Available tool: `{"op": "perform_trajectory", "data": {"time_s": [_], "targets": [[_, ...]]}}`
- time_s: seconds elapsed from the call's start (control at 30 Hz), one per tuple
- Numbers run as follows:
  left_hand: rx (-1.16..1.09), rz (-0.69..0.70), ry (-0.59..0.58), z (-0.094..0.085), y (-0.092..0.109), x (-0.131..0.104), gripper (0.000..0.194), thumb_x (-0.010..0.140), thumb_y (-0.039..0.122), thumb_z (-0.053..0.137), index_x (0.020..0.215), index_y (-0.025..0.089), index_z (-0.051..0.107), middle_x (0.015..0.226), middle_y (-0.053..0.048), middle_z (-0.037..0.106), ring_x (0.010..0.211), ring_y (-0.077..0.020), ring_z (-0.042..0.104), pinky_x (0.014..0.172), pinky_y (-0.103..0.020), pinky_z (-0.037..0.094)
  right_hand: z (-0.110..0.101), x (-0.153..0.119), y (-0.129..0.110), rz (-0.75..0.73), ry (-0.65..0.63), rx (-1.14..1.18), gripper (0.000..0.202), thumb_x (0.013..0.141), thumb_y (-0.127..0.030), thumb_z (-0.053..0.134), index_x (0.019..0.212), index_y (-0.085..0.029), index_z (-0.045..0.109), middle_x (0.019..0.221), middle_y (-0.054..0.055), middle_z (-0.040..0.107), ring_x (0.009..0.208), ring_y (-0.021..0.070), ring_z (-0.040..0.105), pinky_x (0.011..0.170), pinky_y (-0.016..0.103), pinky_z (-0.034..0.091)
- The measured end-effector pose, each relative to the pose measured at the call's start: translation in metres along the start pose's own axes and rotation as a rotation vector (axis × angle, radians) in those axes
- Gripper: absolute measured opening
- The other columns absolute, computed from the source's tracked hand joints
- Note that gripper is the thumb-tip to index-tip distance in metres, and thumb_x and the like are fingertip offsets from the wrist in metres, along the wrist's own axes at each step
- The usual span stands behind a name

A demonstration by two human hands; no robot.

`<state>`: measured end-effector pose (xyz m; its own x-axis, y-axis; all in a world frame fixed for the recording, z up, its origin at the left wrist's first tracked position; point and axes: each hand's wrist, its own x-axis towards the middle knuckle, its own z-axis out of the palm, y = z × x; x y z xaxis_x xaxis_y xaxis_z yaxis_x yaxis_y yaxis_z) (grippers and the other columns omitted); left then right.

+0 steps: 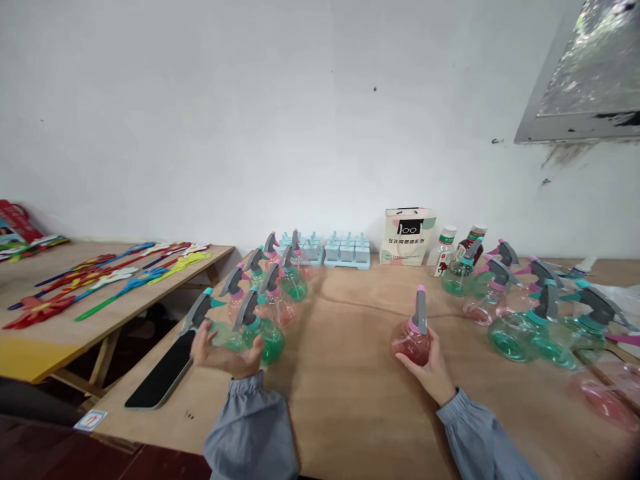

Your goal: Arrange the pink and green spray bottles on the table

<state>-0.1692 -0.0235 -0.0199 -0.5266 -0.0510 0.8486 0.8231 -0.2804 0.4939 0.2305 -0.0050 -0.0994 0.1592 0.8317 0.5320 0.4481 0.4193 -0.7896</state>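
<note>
My right hand is wrapped round the lower body of a round pink spray bottle with a grey trigger head; it stands upright on the table. My left hand is open, its thumb and fingers apart, in front of a green spray bottle and a paler green one partly hidden behind the fingers. Whether it touches either bottle I cannot tell. Behind these, more pink and green spray bottles, such as a pink one, stand in a cluster.
Several spray bottles crowd the right side. A black phone lies by the left edge. Light blue popsicle moulds, a paper bag and a white-capped bottle line the wall. Another table holds colourful flower-shaped crafts.
</note>
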Motion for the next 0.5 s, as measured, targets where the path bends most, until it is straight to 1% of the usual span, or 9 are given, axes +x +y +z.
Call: {"op": "perform_trajectory", "data": {"time_s": [0.07,0.1,0.13,0.2,0.23,0.27,0.33,0.4,0.5], "targets": [[-0.035,0.075,0.108,-0.001,0.012,-0.007,0.091,0.055,0.084,0.056,0.122,0.027,0.034,0.131,-0.016,0.045,0.125,-0.0417,0.044,0.1,-0.063,0.038,0.002,-0.003,-0.001,-0.012,-0.018,0.007,0.09,0.069,-0.059,0.075,0.137,-0.017,0.034,0.131,0.019,0.053,0.122,0.035,0.056,0.105,0.057,0.044],[-0.087,0.062,0.066,-0.001,0.024,-0.013,0.088,0.056,0.084,0.056,0.12,0.028,0.036,0.129,-0.015,0.045,0.125,-0.0415,0.043,0.103,-0.063,0.035,0.004,-0.005,-0.002,-0.023,-0.031,0.007,0.09,0.07,-0.058,0.074,0.138,-0.017,0.032,0.133,0.019,0.053,0.123,0.035,0.055,0.105,0.057,0.043],[-0.164,0.01,-0.076,0.001,0.04,-0.02,0.084,0.058,0.081,0.058,0.119,0.027,0.037,0.129,-0.015,0.047,0.126,-0.0408,0.044,0.106,-0.06,0.033,0.007,-0.009,-0.003,-0.04,-0.048,0.007,0.09,0.071,-0.058,0.074,0.14,-0.018,0.031,0.134,0.019,0.052,0.124,0.035,0.054,0.106,0.057,0.043],[-0.402,-0.121,-0.464,0.006,0.081,-0.036,0.078,0.064,0.073,0.062,0.122,0.024,0.043,0.128,-0.014,0.051,0.126,-0.0384,0.046,0.11,-0.055,0.032,0.015,-0.017,-0.007,-0.086,-0.088,-0.004,0.092,0.074,-0.056,0.072,0.145,-0.019,0.026,0.139,0.019,0.049,0.129,0.035,0.051,0.107,0.057,0.041],[-0.522,-0.165,-0.716,0.01,0.102,-0.044,0.078,0.065,0.064,0.07,0.126,0.022,0.045,0.131,-0.016,0.051,0.129,-0.0373,0.046,0.111,-0.052,0.031,0.019,-0.022,-0.01,-0.115,-0.109,-0.014,0.093,0.076,-0.056,0.071,0.147,-0.02,0.023,0.141,0.019,0.047,0.131,0.0347,0.05,0.108,0.056,0.041],[-0.626,-0.214,-0.886,0.014,0.123,-0.053,0.084,0.064,0.057,0.076,0.132,0.02,0.044,0.136,-0.018,0.05,0.132,-0.0375,0.044,0.113,-0.051,0.03,0.024,-0.027,-0.013,-0.149,-0.128,-0.028,0.094,0.078,-0.055,0.07,0.149,-0.021,0.02,0.143,0.018,0.046,0.132,0.0344,0.048,0.109,0.056,0.04],[-0.7,-0.288,-1.097,0.023,0.158,-0.069,0.097,0.059,0.05,0.083,0.14,0.018,0.04,0.143,-0.019,0.046,0.137,-0.0385,0.039,0.115,-0.052,0.027,0.033,-0.036,-0.018,-0.229,-0.156,-0.065,0.096,0.08,-0.056,0.068,0.153,-0.023,0.014,0.145,0.018,0.045,0.133,0.0346,0.048,0.107,0.056,0.041],[-0.64,-0.333,-1.181,0.031,0.181,-0.083,0.098,0.063,0.047,0.081,0.144,0.018,0.035,0.145,-0.019,0.045,0.136,-0.0365,0.041,0.113,-0.052,0.031,0.039,-0.042,-0.022,-0.321,-0.184,-0.118,0.098,0.081,-0.058,0.065,0.154,-0.023,0.011,0.146,0.019,0.044,0.132,0.036,0.048,0.104,0.056,0.044],[-0.56,-0.348,-1.187,0.039,0.192,-0.097,0.072,0.078,0.042,0.07,0.14,0.02,0.041,0.133,-0.015,0.057,0.123,-0.0289,0.055,0.105,-0.047,0.042,0.036,-0.041,-0.028,-0.451,-0.237,-0.207,0.099,0.08,-0.064,0.062,0.155,-0.02,0.014,0.143,0.02,0.047,0.129,0.0378,0.05,0.1,0.055,0.047]]}}
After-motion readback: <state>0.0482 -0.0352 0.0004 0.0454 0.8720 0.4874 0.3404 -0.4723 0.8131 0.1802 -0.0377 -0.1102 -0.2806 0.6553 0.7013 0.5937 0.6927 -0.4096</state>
